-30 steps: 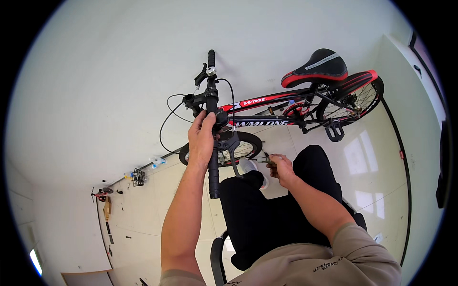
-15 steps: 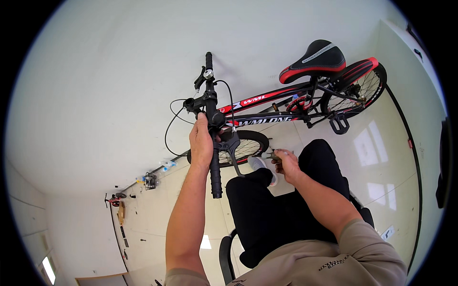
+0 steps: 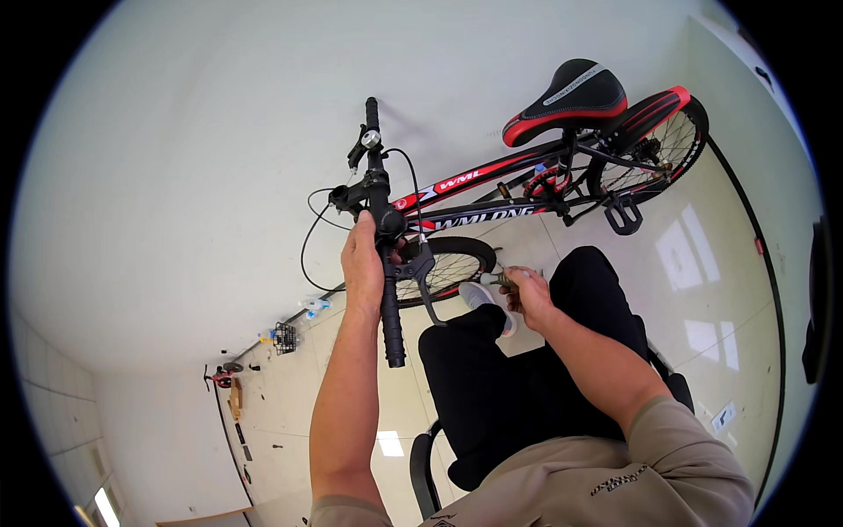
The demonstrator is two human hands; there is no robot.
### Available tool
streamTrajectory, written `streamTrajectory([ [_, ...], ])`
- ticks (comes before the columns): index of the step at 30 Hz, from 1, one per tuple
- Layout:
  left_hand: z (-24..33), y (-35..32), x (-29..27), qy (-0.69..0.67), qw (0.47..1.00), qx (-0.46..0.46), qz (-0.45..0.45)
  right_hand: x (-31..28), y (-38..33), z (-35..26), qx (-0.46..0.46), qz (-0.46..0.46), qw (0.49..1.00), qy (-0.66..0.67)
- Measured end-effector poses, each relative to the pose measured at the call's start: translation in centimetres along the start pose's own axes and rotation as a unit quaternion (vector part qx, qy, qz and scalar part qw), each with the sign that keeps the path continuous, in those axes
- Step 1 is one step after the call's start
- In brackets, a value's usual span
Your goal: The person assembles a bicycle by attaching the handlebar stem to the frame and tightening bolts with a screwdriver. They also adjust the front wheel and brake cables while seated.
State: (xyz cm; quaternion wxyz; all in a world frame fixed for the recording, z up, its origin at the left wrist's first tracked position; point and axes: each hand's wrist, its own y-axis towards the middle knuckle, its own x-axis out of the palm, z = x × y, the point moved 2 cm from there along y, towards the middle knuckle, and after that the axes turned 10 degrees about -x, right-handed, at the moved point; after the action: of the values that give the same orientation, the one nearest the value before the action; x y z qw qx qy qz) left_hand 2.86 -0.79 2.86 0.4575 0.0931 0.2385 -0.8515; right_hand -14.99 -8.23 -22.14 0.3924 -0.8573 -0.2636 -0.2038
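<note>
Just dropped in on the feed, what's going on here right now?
A seated person works on a red and black bicycle standing against a white wall. The left hand grips the handlebar near the stem. The right hand holds a small tool, low beside the front wheel. What kind of tool is too small to tell.

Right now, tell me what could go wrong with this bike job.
The bicycle seems steadied only by the left hand on the handlebar; if the grip slips, it might tip or the wheel might swing. The right hand holds a small tool close to the front wheel, so fingers could catch in the spokes.
</note>
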Motion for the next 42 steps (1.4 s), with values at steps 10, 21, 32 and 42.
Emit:
streamTrajectory([
  [10,-0.2,-0.01,0.15,0.017,0.997,0.023,0.066,0.03,0.21,0.23,0.004,0.008,1.0,0.006],
  [21,-0.97,0.61,-0.29,-0.055,0.997,-0.005,0.048,-0.04,0.37,0.36,0.007,0.015,1.0,0.001],
  [32,-0.82,0.43,-0.09,-0.044,0.999,-0.002,0.025,0.04,0.3,0.36,0.003,0.015,1.0,-0.003],
  [42,-0.78,0.4,0.13,-0.02,0.999,-0.038,0.033,0.2,0.12,0.08,0.005,0.014,1.0,-0.007],
])
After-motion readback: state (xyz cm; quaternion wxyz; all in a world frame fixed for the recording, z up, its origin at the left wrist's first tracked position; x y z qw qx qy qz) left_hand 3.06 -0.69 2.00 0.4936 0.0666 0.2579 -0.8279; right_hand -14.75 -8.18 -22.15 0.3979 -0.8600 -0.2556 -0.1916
